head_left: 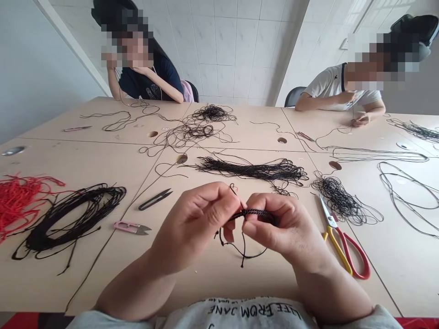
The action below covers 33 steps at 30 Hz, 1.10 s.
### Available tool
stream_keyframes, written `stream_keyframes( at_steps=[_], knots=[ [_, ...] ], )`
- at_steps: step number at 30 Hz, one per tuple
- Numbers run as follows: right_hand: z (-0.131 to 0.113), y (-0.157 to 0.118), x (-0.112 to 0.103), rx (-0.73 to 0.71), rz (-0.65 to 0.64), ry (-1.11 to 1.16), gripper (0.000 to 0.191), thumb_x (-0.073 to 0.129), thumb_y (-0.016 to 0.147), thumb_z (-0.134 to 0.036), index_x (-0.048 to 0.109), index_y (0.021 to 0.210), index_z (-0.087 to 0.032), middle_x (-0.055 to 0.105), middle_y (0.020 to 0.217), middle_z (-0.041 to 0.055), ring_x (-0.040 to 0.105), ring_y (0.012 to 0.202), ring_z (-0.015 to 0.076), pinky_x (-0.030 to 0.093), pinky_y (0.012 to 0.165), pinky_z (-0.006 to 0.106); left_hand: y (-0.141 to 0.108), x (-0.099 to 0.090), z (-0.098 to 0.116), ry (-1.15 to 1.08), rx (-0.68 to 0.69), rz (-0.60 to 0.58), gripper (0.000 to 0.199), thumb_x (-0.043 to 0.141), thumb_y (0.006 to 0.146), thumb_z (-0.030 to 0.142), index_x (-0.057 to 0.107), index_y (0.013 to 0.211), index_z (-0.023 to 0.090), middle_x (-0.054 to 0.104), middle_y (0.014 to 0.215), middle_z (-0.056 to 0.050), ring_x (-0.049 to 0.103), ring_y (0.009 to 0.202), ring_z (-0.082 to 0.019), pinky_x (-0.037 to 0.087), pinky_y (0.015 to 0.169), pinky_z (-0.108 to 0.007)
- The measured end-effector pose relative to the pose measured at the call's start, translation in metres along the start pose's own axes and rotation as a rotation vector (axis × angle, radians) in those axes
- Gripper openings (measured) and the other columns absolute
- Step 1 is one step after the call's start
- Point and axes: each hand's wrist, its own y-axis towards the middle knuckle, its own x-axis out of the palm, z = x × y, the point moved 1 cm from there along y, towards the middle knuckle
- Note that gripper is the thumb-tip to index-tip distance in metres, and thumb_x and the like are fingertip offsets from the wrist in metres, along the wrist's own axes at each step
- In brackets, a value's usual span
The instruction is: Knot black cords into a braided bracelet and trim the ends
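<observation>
Both hands meet above the near middle of the table, holding a braided black cord (258, 212). My left hand (202, 219) pinches its left part, and a thin cord end sticks up beside the thumb. My right hand (283, 224) grips the braid's right part between thumb and fingers. Loose knotted ends and a thin loop hang below the hands. Behind them lies a long bundle of black braided cords (254, 170). Black thread snips (155, 199) and pink-handled snips (132, 227) rest left of my left hand.
Red-and-yellow scissors (346, 246) lie at the right by a black cord tangle (338, 198). A black cord coil (73, 217) and red cords (17, 203) lie at the left. Two people sit across the table (103, 155), handling cords; more black cord (202, 128) lies mid-table.
</observation>
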Motion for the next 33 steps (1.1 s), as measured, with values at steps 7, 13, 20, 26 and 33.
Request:
stream_keyframes(
  at_steps=[7, 13, 20, 26, 33],
  knots=[
    [-0.005, -0.0008, 0.0058, -0.075, 0.061, -0.051, 0.023, 0.083, 0.078, -0.016, 0.062, 0.071, -0.018, 0.065, 0.063, -0.0024, 0.049, 0.051, 0.0062, 0.044, 0.044, 0.016, -0.0039, 0.0028, 0.0085, 0.113, -0.018, 0.041, 0.014, 0.073, 0.087, 0.023, 0.066, 0.076, 0.019, 0.059, 0.069, 0.002, 0.05, 0.06, -0.008, 0.044, 0.053, -0.016],
    [-0.0077, -0.0005, 0.0083, -0.033, 0.132, -0.177, 0.03, 0.084, 0.076, -0.021, 0.056, 0.067, -0.018, 0.061, 0.058, -0.0024, 0.045, 0.048, 0.0066, 0.039, 0.04, 0.016, -0.0036, 0.0076, 0.0048, 0.082, 0.002, 0.111, 0.016, 0.072, 0.086, 0.023, 0.065, 0.073, 0.019, 0.056, 0.065, 0.002, 0.047, 0.057, -0.009, 0.041, 0.048, -0.017],
    [-0.0089, 0.0007, 0.0018, -0.131, 0.161, -0.228, 0.027, 0.085, 0.078, -0.027, 0.062, 0.069, -0.018, 0.06, 0.059, -0.0021, 0.049, 0.049, 0.0077, 0.041, 0.04, 0.017, 0.0004, 0.0002, 0.0036, -0.008, -0.094, -0.001, 0.007, 0.078, 0.082, 0.023, 0.072, 0.081, 0.02, 0.06, 0.071, 0.001, 0.05, 0.061, -0.009, 0.045, 0.051, -0.016],
    [-0.0079, -0.0012, 0.0022, -0.145, 0.174, -0.342, 0.025, 0.083, 0.079, -0.026, 0.063, 0.068, -0.017, 0.061, 0.06, -0.0011, 0.05, 0.051, 0.0083, 0.041, 0.043, 0.018, -0.0015, 0.0048, 0.007, 0.072, -0.046, 0.061, 0.01, 0.077, 0.08, 0.02, 0.07, 0.074, 0.019, 0.058, 0.066, 0.001, 0.047, 0.058, -0.01, 0.043, 0.048, -0.017],
    [-0.0084, 0.0007, 0.0044, -0.11, 0.213, -0.36, 0.021, 0.074, 0.076, -0.018, 0.057, 0.064, -0.018, 0.054, 0.055, -0.0035, 0.04, 0.047, 0.0058, 0.035, 0.039, 0.016, 0.0009, 0.0068, 0.0025, 0.067, 0.018, 0.107, 0.013, 0.077, 0.081, 0.021, 0.067, 0.073, 0.019, 0.057, 0.065, 0.002, 0.045, 0.056, -0.009, 0.039, 0.047, -0.018]
  ],
)
